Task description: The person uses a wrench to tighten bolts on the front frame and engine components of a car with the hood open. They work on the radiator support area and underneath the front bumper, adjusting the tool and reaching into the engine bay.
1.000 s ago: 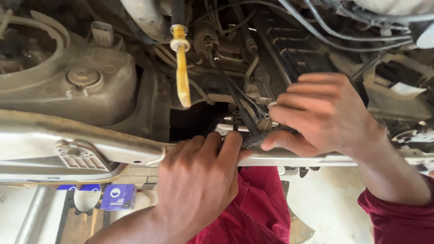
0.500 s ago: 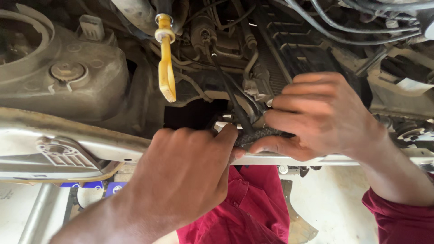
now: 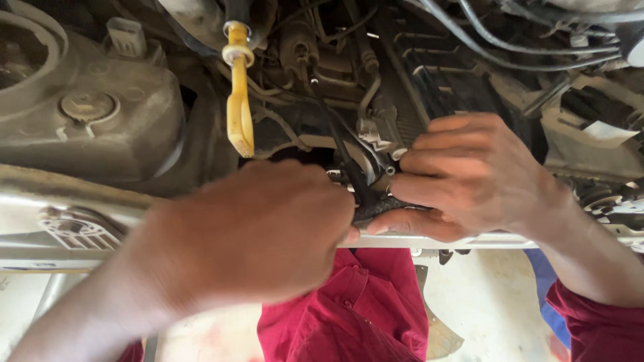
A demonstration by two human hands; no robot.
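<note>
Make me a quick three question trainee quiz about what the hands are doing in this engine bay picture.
1. True or false: the left hand and right hand meet at a dark part by the metal crossbar.
2. What colour is the dipstick handle?
3. The sleeves are: A blue, B red, C white.

Key: 1 true; 2 yellow; 3 B.

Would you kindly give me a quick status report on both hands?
Left hand and right hand both closed on black hose. Yellow dipstick handle hangs nearby, untouched.
</note>
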